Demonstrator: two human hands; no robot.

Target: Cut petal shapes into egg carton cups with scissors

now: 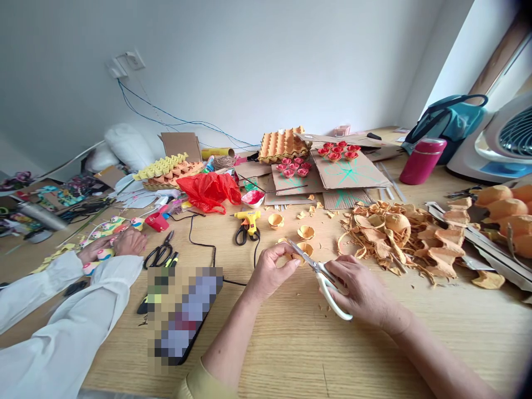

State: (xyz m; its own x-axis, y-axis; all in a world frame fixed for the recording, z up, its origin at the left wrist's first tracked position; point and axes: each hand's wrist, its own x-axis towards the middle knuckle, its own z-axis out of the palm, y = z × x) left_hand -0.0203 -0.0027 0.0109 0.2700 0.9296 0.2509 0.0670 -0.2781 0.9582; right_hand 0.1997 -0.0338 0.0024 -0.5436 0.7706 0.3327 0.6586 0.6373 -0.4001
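My left hand is closed in a pinch on a small orange egg carton cup, mostly hidden by fingers and blades. In my right hand is a pair of scissors with white handles, its blades crossing the cup close to my left fingertips. Just beyond, two cut cups sit upright on the wooden table. A heap of carton scraps lies to the right of my hands.
A co-worker's hands handle painted pieces at left. Nearby lie black scissors, a blurred phone and a yellow glue gun with its cord. Behind are red paper-pulp flowers on cardboard, a red bag and a pink bottle.
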